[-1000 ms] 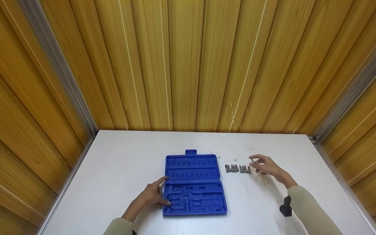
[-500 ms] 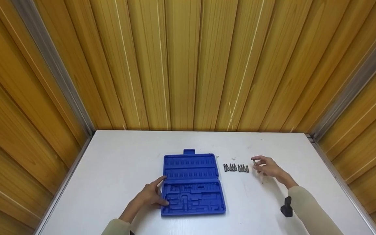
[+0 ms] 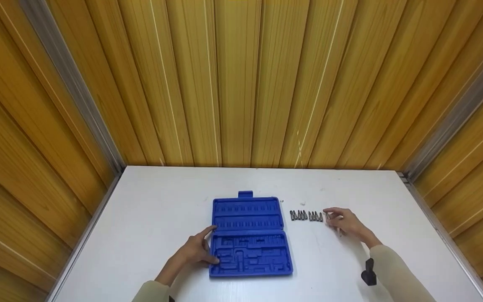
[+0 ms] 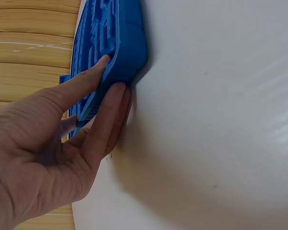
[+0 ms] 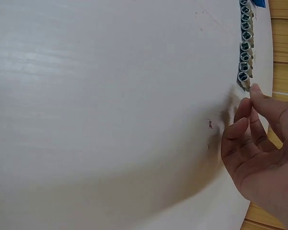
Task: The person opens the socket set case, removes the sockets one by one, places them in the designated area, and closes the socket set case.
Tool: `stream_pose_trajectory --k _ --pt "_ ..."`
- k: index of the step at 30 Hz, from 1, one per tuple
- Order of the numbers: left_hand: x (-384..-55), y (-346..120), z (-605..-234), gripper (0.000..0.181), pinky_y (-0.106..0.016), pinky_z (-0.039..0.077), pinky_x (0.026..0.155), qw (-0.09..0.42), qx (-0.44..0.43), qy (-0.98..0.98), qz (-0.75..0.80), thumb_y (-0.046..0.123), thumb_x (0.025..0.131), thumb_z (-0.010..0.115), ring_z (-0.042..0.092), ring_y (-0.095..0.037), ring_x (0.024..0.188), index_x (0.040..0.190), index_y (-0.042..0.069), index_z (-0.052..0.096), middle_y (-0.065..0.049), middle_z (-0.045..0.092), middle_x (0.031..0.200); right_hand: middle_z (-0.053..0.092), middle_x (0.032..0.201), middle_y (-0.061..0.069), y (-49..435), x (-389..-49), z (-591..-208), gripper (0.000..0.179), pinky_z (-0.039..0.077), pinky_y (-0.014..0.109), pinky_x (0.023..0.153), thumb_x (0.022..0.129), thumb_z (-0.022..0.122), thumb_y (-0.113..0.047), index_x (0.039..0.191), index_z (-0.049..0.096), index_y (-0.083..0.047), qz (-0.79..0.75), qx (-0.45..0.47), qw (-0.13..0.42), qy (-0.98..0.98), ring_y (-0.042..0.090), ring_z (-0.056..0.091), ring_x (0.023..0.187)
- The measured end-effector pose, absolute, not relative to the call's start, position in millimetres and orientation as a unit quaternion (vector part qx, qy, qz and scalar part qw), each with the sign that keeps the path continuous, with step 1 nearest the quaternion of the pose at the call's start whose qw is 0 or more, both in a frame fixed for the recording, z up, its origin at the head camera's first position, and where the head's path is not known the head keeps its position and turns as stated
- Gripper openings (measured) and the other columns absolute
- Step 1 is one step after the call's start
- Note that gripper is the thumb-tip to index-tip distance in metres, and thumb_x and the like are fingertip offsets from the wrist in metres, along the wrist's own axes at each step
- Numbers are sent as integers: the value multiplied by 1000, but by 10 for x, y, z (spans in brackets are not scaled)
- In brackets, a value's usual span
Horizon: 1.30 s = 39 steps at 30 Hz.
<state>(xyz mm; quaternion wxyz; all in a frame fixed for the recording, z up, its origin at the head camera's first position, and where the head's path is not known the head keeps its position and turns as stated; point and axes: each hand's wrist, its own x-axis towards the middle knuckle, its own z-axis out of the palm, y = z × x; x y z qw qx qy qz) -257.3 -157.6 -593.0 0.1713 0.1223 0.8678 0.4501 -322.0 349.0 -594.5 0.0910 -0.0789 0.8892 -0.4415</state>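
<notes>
A blue plastic socket case (image 3: 245,232) lies opened flat on the white table, its moulded recesses facing up. My left hand (image 3: 195,248) grips its left edge; in the left wrist view the thumb (image 4: 84,86) reaches over the rim while other fingers touch the outer wall. Right of the case, several small metal sockets (image 3: 299,215) lie in a row, split into two groups. Just past the row's right end, my right hand (image 3: 348,222) pinches one more socket (image 3: 328,216) low over the table. In the right wrist view that socket is hidden by the fingers (image 5: 237,129).
The white table (image 3: 162,209) ends at a wood-patterned wall (image 3: 237,84) behind, with similar panels and metal posts on both sides. A few small specks (image 3: 302,204) lie beyond the sockets. The case's latch (image 3: 245,194) sticks out at its far edge.
My right hand has turned the pinched socket and lowered it toward the table beside the row's right end. The left hand and the case have stayed in place.
</notes>
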Motion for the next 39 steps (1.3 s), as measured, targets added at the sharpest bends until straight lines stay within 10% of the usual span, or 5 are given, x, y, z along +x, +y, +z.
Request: stream_pose_trajectory --k 14,39 --pt "-2531 -1534 -5899 106 -32 60 62 177 107 858 469 -4 68 91 61 -12 61 157 3 34 -6 62 75 69 108 22 3454 -3200 -6028 39 49 31 74 92 72 -5 128 65 5 -376 -61 33 924 27 65 94" --pt "-2565 -1575 -5904 103 -28 51 68 167 116 880 429 4 68 94 58 -11 65 154 6 38 -2 63 73 69 104 28 3442 -3090 -5896 45 54 27 62 90 74 -2 130 58 14 -393 -116 21 912 31 70 84"
